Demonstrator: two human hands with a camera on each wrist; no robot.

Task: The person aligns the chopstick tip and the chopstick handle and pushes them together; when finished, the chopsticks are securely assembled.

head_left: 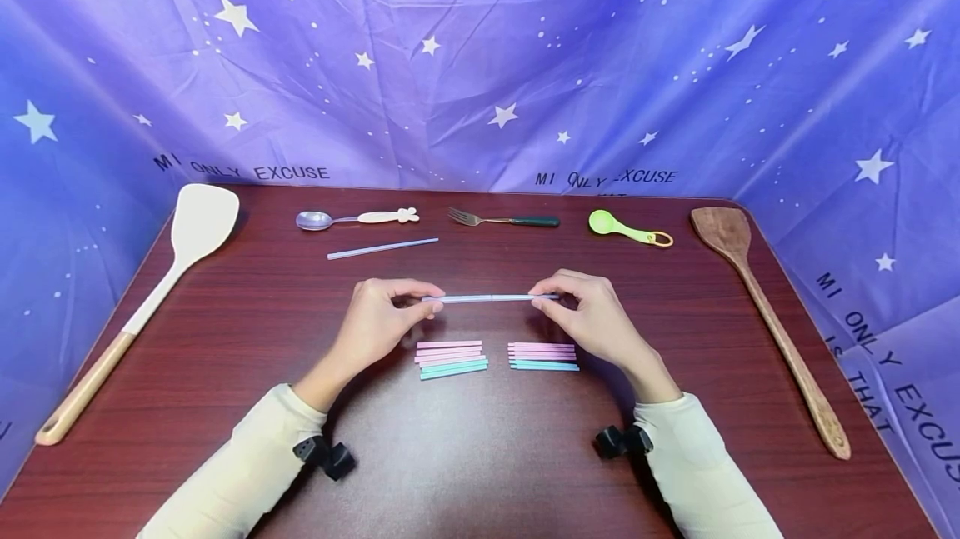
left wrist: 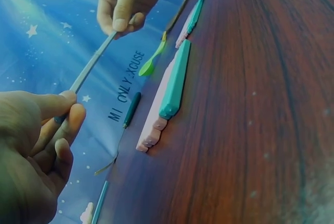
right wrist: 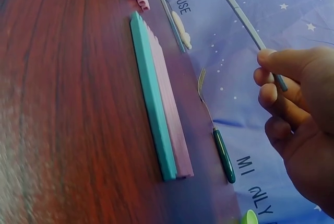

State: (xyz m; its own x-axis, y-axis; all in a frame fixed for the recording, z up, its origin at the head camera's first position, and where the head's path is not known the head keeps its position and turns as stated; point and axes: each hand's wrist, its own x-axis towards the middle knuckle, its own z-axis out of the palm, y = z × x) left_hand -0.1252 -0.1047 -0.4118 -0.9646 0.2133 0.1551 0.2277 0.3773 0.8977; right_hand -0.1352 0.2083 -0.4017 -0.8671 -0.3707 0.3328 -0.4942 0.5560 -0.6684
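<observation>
A thin pale-blue chopstick (head_left: pixel 480 299) with a seam near its middle is held level above the table, one end in each hand. My left hand (head_left: pixel 375 318) pinches its left end between thumb and fingertips. At the other end, my right hand (head_left: pixel 592 318) pinches it the same way, and its tip pokes out past the fingers in the right wrist view. Nearer me lie two groups of short sticks: pink pieces (head_left: pixel 450 351) with teal pieces (head_left: pixel 453 369) on the left, and more pink pieces (head_left: pixel 542 351) with teal pieces (head_left: pixel 543 365) on the right.
Another blue chopstick (head_left: pixel 382 248) lies behind my left hand. Along the back are a spoon (head_left: pixel 315 221), a fork (head_left: pixel 510 221) and a green measuring spoon (head_left: pixel 621 227). A white spatula (head_left: pixel 202 227) flanks the left side, a wooden spatula (head_left: pixel 765 306) the right. A starry curtain (head_left: pixel 450 106) encloses the table.
</observation>
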